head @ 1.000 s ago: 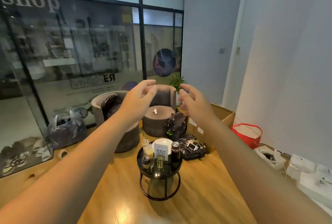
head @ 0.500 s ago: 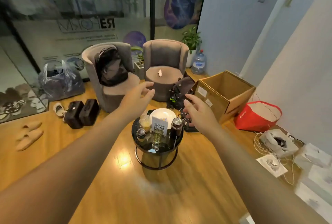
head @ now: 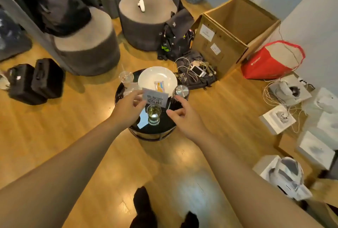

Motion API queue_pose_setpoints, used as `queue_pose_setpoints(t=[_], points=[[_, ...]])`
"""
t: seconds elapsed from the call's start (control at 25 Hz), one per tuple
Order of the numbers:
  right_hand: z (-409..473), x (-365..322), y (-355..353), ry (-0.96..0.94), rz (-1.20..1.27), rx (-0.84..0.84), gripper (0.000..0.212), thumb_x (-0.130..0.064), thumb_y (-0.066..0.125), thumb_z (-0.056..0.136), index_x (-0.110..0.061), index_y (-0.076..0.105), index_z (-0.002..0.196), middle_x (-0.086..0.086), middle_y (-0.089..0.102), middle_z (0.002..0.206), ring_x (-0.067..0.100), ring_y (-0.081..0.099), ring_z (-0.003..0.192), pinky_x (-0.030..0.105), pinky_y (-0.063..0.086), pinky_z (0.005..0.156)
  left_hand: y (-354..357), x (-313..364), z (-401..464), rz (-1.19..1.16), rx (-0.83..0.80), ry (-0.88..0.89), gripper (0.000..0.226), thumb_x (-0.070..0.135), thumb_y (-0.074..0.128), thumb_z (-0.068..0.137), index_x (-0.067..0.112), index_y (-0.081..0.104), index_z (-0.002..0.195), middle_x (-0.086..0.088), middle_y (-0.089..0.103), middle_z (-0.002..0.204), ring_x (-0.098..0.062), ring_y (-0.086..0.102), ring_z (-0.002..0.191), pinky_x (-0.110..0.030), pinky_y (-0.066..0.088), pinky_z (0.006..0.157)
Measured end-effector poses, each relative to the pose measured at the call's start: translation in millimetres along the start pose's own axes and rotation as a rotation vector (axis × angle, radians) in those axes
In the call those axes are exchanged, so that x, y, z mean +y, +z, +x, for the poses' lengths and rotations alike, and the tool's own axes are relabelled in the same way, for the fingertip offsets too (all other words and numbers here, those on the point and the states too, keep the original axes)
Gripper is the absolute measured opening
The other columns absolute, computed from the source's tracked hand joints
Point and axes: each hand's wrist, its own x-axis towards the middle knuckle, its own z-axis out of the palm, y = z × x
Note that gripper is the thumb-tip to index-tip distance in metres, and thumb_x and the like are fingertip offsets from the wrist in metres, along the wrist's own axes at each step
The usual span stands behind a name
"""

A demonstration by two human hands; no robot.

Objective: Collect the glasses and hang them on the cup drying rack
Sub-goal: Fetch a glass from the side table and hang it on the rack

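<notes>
A short clear glass (head: pixel 154 114) with yellowish liquid stands near the front of a small round black table (head: pixel 133 129). A second clear glass (head: pixel 126 77) sits at the table's far left rim. My left hand (head: pixel 128 108) hovers open just left of the near glass, fingertips by a white QR-code card (head: pixel 155 97). On the other side of that glass, my right hand (head: pixel 184 119) is open, fingers spread, touching nothing. No drying rack is in view.
A white plate (head: pixel 157 78) and a steel-lidded bottle (head: pixel 181 91) share the table. Two grey armchairs (head: pixel 87 46) stand behind it, a cardboard box (head: pixel 234 32), red bag (head: pixel 270 61), dark bags with cables (head: pixel 195 70) and white boxes (head: pixel 278 121) to the right.
The view has tilted down and come closer to the table. Both hands have dropped from chest height to either side of the near glass.
</notes>
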Motion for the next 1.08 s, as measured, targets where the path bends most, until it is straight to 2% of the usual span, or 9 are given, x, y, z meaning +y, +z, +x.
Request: queue_pose_setpoints(t=[0.16, 0.28, 0.44, 0.6, 0.84, 0.92, 1.08], points=[[83.6, 44.1, 26.8, 0.070, 0.002, 0.020, 0.067, -0.041, 0.068, 0.100, -0.041, 0.038, 0.160, 0.000, 0.074, 0.100, 0.018, 0.072, 0.105, 0.048, 0.063, 0.091, 41.4, -55.6, 63.7, 0.019, -0.067, -0.037, 0.044, 0.029, 0.058, 0.104, 0.022, 0.054, 0.147, -0.002, 0.065, 0.129, -0.018, 0.061, 0.113, -0.033, 0.049, 0.093], [136.9, 76.6, 40.4, 0.099, -0.024, 0.011, 0.065, -0.041, 0.067, 0.101, -0.040, 0.039, 0.159, -0.001, 0.073, 0.094, 0.012, 0.070, 0.097, 0.048, 0.063, 0.090, 76.0, -97.2, 102.4, 0.035, -0.095, -0.049, 0.044, 0.028, 0.060, 0.102, 0.024, 0.054, 0.146, -0.004, 0.063, 0.137, -0.020, 0.059, 0.125, -0.037, 0.048, 0.106], [182.3, 116.6, 58.4, 0.122, -0.059, -0.011, 0.064, -0.041, 0.065, 0.102, -0.036, 0.040, 0.160, -0.006, 0.069, 0.092, 0.009, 0.067, 0.098, 0.052, 0.061, 0.096, 118.0, -144.1, 136.2, 0.148, -0.090, 0.008, 0.049, 0.031, 0.064, 0.100, 0.022, 0.054, 0.147, -0.002, 0.057, 0.145, -0.019, 0.051, 0.135, -0.036, 0.041, 0.112], [210.9, 146.6, 74.7, 0.125, -0.078, -0.026, 0.062, -0.043, 0.062, 0.104, -0.036, 0.038, 0.161, -0.008, 0.066, 0.095, 0.010, 0.066, 0.100, 0.051, 0.060, 0.097, 152.4, -175.9, 165.9, 0.238, -0.084, 0.040, 0.068, 0.043, 0.070, 0.091, 0.022, 0.048, 0.151, -0.004, 0.053, 0.149, -0.025, 0.046, 0.140, -0.046, 0.039, 0.116], [225.2, 172.8, 95.3, 0.207, 0.023, -0.052, 0.060, -0.042, 0.058, 0.106, -0.036, 0.036, 0.162, 0.002, 0.064, 0.121, 0.021, 0.066, 0.111, 0.044, 0.065, 0.086, 191.2, -197.8, 183.6, 0.251, -0.071, 0.037, 0.111, 0.053, 0.083, 0.075, 0.023, 0.023, 0.162, -0.005, 0.039, 0.159, -0.030, 0.032, 0.149, -0.051, 0.034, 0.120], [227.9, 175.5, 100.2, 0.258, 0.076, -0.037, 0.057, -0.043, 0.055, 0.107, -0.037, 0.038, 0.161, -0.002, 0.057, 0.134, 0.022, 0.062, 0.120, 0.043, 0.065, 0.085, 197.9, -204.2, 187.2, 0.259, -0.060, 0.019, 0.121, 0.054, 0.087, 0.070, 0.023, 0.018, 0.164, -0.005, 0.035, 0.162, -0.031, 0.029, 0.151, -0.052, 0.032, 0.120], [231.2, 181.2, 107.5, 0.306, 0.142, -0.009, 0.052, -0.046, 0.051, 0.108, -0.036, 0.042, 0.159, -0.003, 0.049, 0.154, 0.023, 0.061, 0.127, 0.034, 0.066, 0.073, 210.6, -208.8, 190.0, 0.210, -0.068, -0.031, 0.135, 0.047, 0.095, 0.063, 0.026, 0.009, 0.165, -0.005, 0.028, 0.165, -0.030, 0.025, 0.153, -0.049, 0.032, 0.121]])
